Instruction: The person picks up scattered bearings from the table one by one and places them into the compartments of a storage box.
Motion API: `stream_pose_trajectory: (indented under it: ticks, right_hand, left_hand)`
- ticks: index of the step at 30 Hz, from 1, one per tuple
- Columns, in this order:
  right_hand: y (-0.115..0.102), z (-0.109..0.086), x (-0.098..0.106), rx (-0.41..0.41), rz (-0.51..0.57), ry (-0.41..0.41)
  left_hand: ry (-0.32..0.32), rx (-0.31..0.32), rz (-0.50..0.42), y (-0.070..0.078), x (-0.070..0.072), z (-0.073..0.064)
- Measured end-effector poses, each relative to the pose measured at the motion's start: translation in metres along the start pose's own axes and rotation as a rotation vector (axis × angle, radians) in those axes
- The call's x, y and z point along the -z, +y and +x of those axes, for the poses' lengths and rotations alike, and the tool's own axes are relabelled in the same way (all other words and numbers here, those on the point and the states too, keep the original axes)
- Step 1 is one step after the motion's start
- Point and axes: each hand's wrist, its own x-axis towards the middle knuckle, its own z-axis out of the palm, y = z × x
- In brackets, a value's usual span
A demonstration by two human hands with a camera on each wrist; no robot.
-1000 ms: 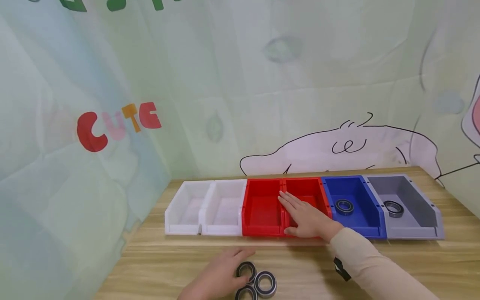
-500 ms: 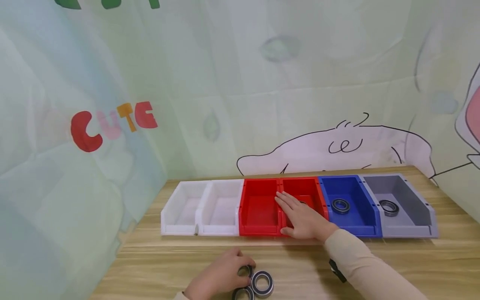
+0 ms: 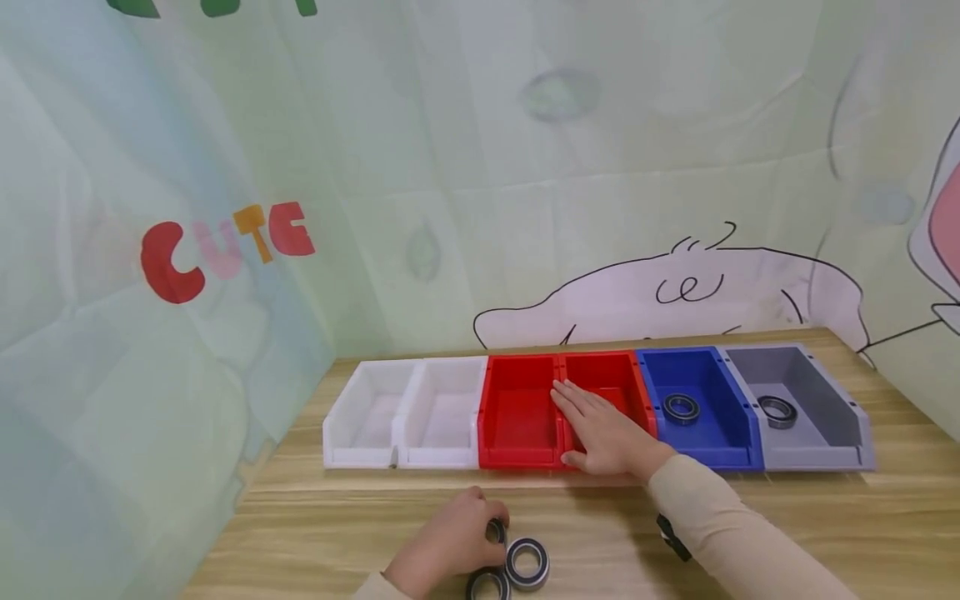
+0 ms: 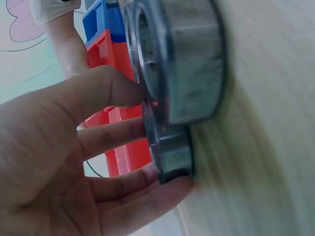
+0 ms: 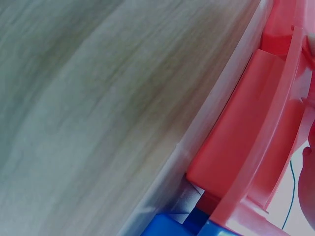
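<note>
My left hand (image 3: pixel 450 537), low in the head view, pinches a ball bearing (image 4: pixel 172 152) between thumb and fingertips. That bearing stands partly tilted, half covered by the fingers. Two more bearings sit against it on the wooden table: one to the right (image 3: pixel 527 544) and one nearer (image 3: pixel 488 573). My right hand (image 3: pixel 606 435) rests with straight fingers over the front of the right red bin (image 3: pixel 626 383), fingertips at the divider with the left red bin (image 3: pixel 521 417). It holds nothing visible, and hides part of the right red bin's inside.
Bins stand in a row along the back. Two white bins (image 3: pixel 446 408) are at left. The blue bin (image 3: pixel 720 433) holds a bearing (image 3: pixel 681 421), and the grey bin (image 3: pixel 821 429) another (image 3: pixel 782 424). A printed curtain (image 3: pixel 420 167) hangs behind the table (image 3: pixel 315 533).
My left hand's fingers have closed round the far bearing of the group and tilted it up slightly. The right hand stays at the red bins. The head view has shifted a little.
</note>
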Motion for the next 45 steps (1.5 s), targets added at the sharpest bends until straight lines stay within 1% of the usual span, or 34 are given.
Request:
stream_pose_trajectory:
  ticks: [3,7,10,14,16,19,24,28,30,33,36,42,45]
  right_hand:
    - [-0.001,0.001,0.0,-0.013,0.009,-0.011]
    - [-0.001,0.001,-0.001,-0.026,0.016,-0.02]
    - [-0.001,0.001,-0.001,-0.037,0.012,-0.02]
    - [-0.002,0.002,0.002,-0.051,0.011,-0.023]
    - [-0.003,0.003,0.004,-0.054,0.018,-0.029]
    - [-0.005,0.003,0.006,-0.063,0.026,-0.045]
    - [-0.008,0.004,0.008,-0.076,0.029,-0.058]
    - [-0.007,0.005,0.008,-0.091,0.028,-0.066]
    - [-0.007,0.005,0.007,-0.095,0.031,-0.068]
    - [-0.006,0.005,0.007,-0.091,0.041,-0.062]
    - [-0.006,0.004,0.007,-0.088,0.044,-0.06]
    - [-0.006,0.005,0.007,-0.095,0.054,-0.055]
    - [-0.007,0.006,0.006,-0.1,0.063,-0.054]
  left_hand:
    - [0.039,0.005,0.001,-0.003,-0.003,0.0]
    - [0.111,-0.017,0.018,-0.006,0.0,-0.001]
    - [0.162,-0.043,0.034,-0.005,0.008,0.001]
    - [0.213,-0.065,0.063,0.0,0.026,0.007]
    - [0.226,-0.064,0.085,0.003,0.036,0.01]
    - [0.224,-0.062,0.111,0.008,0.049,0.016]
    - [0.179,-0.035,0.146,0.014,0.065,0.032]
    - [0.145,0.005,0.155,0.018,0.074,0.046]
    - [0.13,0.021,0.145,0.019,0.077,0.052]
    - [0.119,0.038,0.14,0.02,0.077,0.064]
    - [0.119,0.058,0.13,0.018,0.074,0.077]
    - [0.138,0.093,0.118,0.01,0.065,0.105]
    - [0.127,0.106,0.114,0.005,0.058,0.117]
